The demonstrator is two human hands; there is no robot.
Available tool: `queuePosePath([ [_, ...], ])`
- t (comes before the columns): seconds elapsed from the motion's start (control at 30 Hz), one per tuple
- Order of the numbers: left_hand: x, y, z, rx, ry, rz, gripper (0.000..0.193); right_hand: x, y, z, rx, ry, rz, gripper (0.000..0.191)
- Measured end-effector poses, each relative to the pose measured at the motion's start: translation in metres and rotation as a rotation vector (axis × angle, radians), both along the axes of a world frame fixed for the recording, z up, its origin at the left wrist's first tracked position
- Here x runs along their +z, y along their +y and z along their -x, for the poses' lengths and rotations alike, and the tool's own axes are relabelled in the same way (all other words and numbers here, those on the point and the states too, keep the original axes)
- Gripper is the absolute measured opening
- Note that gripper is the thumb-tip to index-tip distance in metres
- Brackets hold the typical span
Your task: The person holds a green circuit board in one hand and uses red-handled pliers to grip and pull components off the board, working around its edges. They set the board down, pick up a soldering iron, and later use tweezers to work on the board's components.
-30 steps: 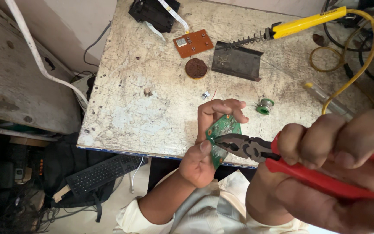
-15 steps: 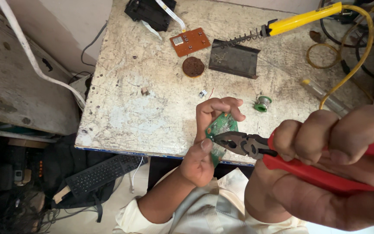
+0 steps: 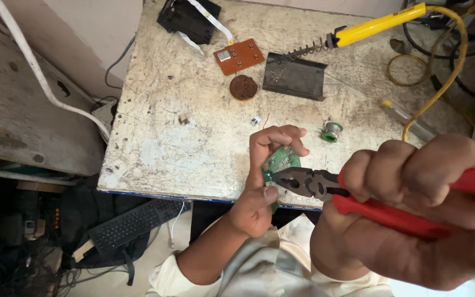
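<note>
Worn, paint-flecked worktable point(image 3: 193, 137) against a pale wall, cluttered along its far edge.

- Left hand point(image 3: 262, 181) — fingers curled around a small green circuit board point(image 3: 281, 160), held on edge just off the table's near rim, so one side faces the tool.
- Right hand point(image 3: 413, 214) — closed in a fist on the red handles of pliers point(image 3: 309, 182); the dark nose meets the board's lower edge, seemingly to grip something there.
- Yellow-handled soldering iron point(image 3: 369, 27) — laid across its dark metal stand point(image 3: 295, 77), tip kept off the table.
- Orange circuit board point(image 3: 238, 56), brown disc point(image 3: 243, 87), solder spool point(image 3: 331, 132) — set aside, well apart from the hands.
- Black keyboard point(image 3: 133, 223) — on the floor below.
</note>
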State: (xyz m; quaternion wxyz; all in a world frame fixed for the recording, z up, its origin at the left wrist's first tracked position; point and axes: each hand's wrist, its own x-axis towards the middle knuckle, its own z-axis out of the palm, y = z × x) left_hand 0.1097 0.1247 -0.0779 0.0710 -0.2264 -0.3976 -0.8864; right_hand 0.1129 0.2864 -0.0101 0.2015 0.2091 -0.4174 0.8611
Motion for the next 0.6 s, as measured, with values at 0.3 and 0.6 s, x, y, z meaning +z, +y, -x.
queuePosePath([
  [0.3,-0.002,0.003,0.002,-0.049,0.004,-0.023,0.066,-0.001,0.0,0.013,0.0,0.052,0.027,0.042],
  [0.6,0.002,0.0,0.003,-0.085,-0.038,-0.146,0.061,0.0,0.03,0.063,-0.07,0.121,0.124,0.034],
])
